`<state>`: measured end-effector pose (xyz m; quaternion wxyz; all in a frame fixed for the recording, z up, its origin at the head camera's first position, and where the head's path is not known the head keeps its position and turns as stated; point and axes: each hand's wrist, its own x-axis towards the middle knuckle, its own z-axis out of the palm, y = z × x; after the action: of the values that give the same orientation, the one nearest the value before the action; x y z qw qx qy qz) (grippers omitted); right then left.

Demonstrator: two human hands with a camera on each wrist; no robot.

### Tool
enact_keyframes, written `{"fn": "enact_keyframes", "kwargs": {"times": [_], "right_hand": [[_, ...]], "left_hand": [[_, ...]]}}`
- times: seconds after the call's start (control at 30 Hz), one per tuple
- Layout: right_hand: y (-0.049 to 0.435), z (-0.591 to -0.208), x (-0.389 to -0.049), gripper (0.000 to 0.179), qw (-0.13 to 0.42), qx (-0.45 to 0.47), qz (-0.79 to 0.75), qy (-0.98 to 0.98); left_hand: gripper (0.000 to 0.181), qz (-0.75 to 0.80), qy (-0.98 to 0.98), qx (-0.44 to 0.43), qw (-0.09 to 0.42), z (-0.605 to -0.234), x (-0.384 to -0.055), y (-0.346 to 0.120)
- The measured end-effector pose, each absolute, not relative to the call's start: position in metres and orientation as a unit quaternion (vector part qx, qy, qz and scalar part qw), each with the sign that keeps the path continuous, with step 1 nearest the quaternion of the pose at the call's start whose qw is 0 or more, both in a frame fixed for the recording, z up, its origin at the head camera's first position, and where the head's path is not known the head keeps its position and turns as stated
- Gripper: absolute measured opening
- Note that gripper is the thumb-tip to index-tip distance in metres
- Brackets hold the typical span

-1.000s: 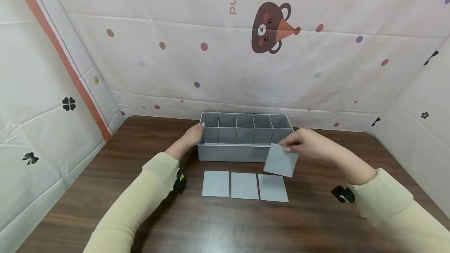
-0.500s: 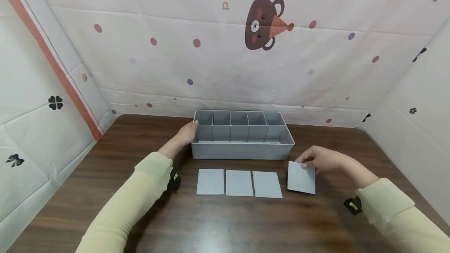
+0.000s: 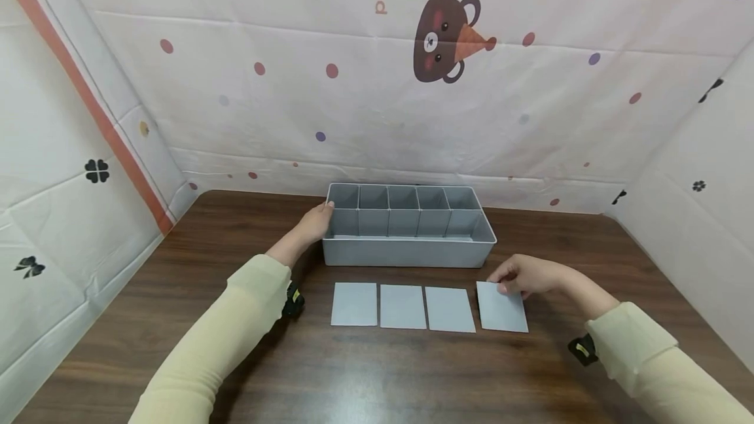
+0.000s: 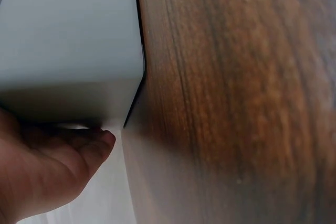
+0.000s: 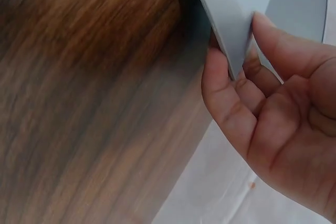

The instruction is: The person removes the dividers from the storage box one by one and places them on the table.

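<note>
In the head view, my right hand pinches a thin, flat grey divider panel by its far edge, low over the table at the right end of a row. The right wrist view shows the thumb on one face of that panel and fingers behind it. My left hand holds the left end of a grey divided storage box, thumb at the rim. Its fingers lie along the box's end wall in the left wrist view. Three similar panels, a left one, a middle one and a right one, lie flat before the box.
Dividers split the box's rear part into several compartments, with one long trough in front. The dark wooden table meets a patterned cloth backdrop just behind the box. Cloth also hangs at both sides.
My right hand has moved right and down from the box's front corner, bringing its panel low beside the row of three. The left hand stays on the box.
</note>
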<state>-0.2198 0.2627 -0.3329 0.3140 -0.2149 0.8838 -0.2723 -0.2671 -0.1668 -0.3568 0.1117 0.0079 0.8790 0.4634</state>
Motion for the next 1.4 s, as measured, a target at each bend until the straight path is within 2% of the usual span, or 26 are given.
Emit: {"fn": "enact_keyframes", "kwargs": {"times": [0.23, 0.63, 1.07, 1.4], "right_hand": [[0.261, -0.340, -0.215, 0.036, 0.309, -0.229, -0.275, 0.881], [0.258, -0.355, -0.199, 0.025, 0.217, -0.267, -0.255, 0.904], [0.253, -0.355, -0.196, 0.029, 0.164, -0.263, -0.215, 0.926], [0.252, -0.353, -0.198, 0.029, 0.161, -0.262, -0.209, 0.928]], "left_hand": [[0.063, 0.476, 0.872, 0.005, 0.117, -0.361, -0.265, -0.166], [0.063, 0.482, 0.868, 0.010, 0.116, -0.369, -0.259, -0.166], [0.064, 0.486, 0.867, 0.006, 0.113, -0.366, -0.262, -0.166], [0.064, 0.492, 0.864, 0.005, 0.110, -0.361, -0.263, -0.168]]}}
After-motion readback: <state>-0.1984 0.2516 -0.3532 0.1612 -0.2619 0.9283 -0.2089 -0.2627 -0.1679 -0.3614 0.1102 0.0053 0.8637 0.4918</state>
